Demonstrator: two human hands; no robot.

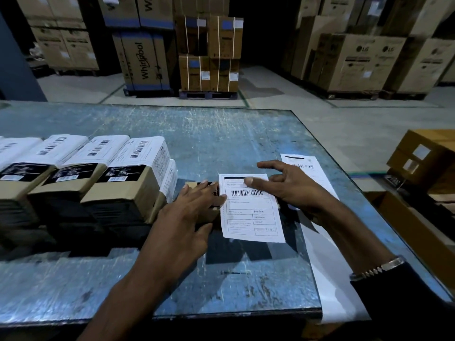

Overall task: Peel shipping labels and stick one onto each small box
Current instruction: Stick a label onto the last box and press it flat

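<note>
On a scuffed blue table [221,134] (cartons [357,60] behind), both hands press flat, ungripping, on a label [248,212].

Tall brown cardboard appliance cartons [145,57] stand stacked on dark pallets across the upper frame, on a pale concrete floor [344,124]. A scratched blue metal tabletop [209,134] fills the middle.

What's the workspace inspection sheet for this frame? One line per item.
Surface: blue table, scratched, worn.
Job's things: shipping label lying over small box; labelled boxes in a row at left; label strip under right arm.
Clutter: nothing seen.
Grip: left hand flat on the box, touching the label edge; right hand thumb presses the label top, fingers spread.
Cables: nothing seen.
Surroundings: warehouse, palletised cartons behind; brown cartons at right.
</note>
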